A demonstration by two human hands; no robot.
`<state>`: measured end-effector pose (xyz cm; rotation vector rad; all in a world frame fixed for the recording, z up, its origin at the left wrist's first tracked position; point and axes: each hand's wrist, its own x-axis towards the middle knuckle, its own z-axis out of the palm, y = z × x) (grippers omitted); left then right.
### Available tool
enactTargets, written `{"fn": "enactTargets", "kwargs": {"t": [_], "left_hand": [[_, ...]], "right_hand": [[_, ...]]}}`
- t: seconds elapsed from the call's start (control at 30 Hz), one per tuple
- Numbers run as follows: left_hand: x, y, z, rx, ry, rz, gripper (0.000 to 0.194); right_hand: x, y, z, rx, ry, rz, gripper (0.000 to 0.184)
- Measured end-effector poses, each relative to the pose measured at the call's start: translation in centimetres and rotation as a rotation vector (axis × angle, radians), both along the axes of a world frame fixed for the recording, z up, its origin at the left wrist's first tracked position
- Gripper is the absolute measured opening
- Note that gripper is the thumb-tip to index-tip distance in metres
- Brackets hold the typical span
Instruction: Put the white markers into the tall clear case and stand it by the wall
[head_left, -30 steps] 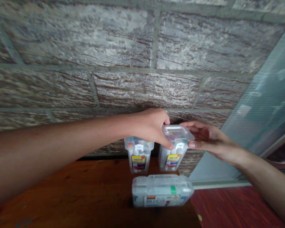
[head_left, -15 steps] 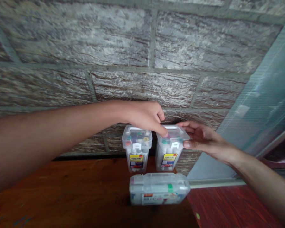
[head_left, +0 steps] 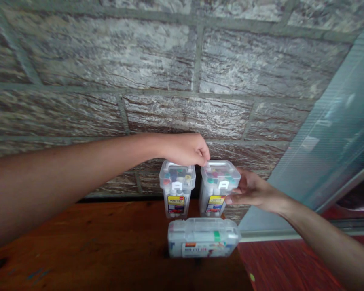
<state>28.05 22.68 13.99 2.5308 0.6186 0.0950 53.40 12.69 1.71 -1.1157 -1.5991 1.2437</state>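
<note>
Two clear plastic boxes of coloured markers stand upright side by side against a stone wall: the left box and the right box. My left hand hovers curled above them, its fingertips at the back left corner of the right box's lid. My right hand cups the right side of the right box, thumb on its front edge. A third clear box lies flat in front of them.
All three boxes rest on a reddish-brown wooden table, near its right edge. The grey stone-block wall rises right behind them. A frosted glass panel runs along the right, with a red floor below.
The right box's lid was tilted up and now sits flat on the box. My left hand lifted off the lid and curled. My right hand slid down to the box's side.
</note>
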Motion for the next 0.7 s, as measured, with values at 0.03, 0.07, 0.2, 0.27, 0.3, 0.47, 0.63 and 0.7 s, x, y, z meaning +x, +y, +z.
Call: {"fn": "enactTargets", "kwargs": {"t": [0.03, 0.07, 0.2, 0.27, 0.3, 0.47, 0.63, 0.7], "left_hand": [[0.02, 0.02, -0.02, 0.004, 0.003, -0.002, 0.040], [0.02, 0.03, 0.00, 0.006, 0.008, -0.002, 0.040], [0.02, -0.06, 0.26, 0.008, 0.019, 0.002, 0.042], [0.03, -0.12, 0.33, 0.016, 0.020, -0.003, 0.043], [0.05, -0.14, 0.34, 0.020, 0.023, -0.007, 0.043], [0.11, -0.25, 0.32, 0.031, 0.020, -0.015, 0.046], [0.09, -0.44, 0.41, 0.034, 0.019, -0.012, 0.045], [0.08, -0.45, 0.39, 0.029, 0.021, -0.009, 0.045]], "right_hand": [[-0.13, -0.01, -0.19, 0.002, -0.003, -0.003, 0.057], [-0.24, -0.02, -0.33, 0.007, -0.003, -0.004, 0.052], [-0.50, -0.03, -0.42, 0.010, -0.018, 0.005, 0.044], [-0.51, -0.07, -0.29, 0.009, -0.032, 0.008, 0.043], [-0.50, -0.09, -0.22, 0.009, -0.038, 0.007, 0.043], [-0.52, -0.21, -0.12, 0.013, -0.049, -0.009, 0.043], [-0.61, -0.34, 0.07, 0.008, -0.040, 0.008, 0.042], [-0.61, -0.39, 0.22, 0.003, -0.054, 0.012, 0.043]]}}
